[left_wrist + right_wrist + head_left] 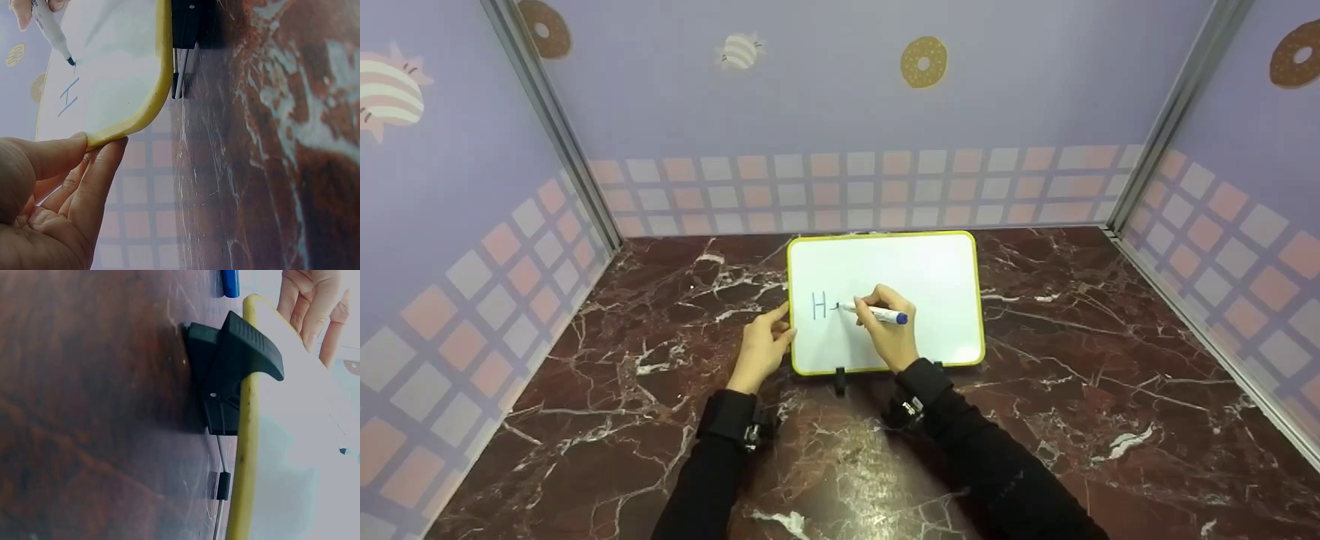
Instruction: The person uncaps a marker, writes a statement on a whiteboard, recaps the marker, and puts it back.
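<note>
A white dry-erase board with a yellow rim leans on a black stand that hooks over its lower edge. My left hand pinches the board's left edge; in the left wrist view the thumb lies on the front and the fingers behind. Between the fingers of my right hand is a white marker with a blue rear end. Its dark tip meets the board at a short stroke, just right of a blue letter H. The right wrist view barely catches the tip.
Under the stand is a dark red, white-veined tabletop. Patterned walls rise at the back and both sides, joined by metal corner posts. A blue cylinder, partly cut off, shows beyond the stand in the right wrist view.
</note>
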Available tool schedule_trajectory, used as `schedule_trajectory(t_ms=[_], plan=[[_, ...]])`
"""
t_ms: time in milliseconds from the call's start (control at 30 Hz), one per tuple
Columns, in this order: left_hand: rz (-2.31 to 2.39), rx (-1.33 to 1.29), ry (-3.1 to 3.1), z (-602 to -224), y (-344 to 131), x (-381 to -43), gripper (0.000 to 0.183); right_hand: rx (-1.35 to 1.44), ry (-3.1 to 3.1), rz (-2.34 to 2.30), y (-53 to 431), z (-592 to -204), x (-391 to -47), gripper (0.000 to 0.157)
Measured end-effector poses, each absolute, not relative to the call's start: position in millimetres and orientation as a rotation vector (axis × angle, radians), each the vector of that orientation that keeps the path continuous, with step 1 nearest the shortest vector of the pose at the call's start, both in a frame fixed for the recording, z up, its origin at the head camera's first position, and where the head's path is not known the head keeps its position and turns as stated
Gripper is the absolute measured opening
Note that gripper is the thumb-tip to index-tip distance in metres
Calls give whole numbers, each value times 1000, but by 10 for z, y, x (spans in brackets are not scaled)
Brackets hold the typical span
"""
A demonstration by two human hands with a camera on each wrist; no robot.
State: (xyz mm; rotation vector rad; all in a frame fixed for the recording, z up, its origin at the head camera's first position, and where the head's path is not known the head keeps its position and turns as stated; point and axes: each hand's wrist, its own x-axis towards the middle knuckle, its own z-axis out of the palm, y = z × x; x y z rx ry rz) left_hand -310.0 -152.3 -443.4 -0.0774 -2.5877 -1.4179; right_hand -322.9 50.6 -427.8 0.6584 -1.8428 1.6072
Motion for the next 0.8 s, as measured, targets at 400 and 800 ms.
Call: schedule_trajectory(t_ms=[400,800], plan=[[-1437,-78,-2582,-4433,-1519,-3099,52,713,-1886,1629,472,-4268,-3199,20],[-1405,-96,-2576,-4430,-1524,-3088,52,672,-1901,1648,559,-4512,-3334,22]])
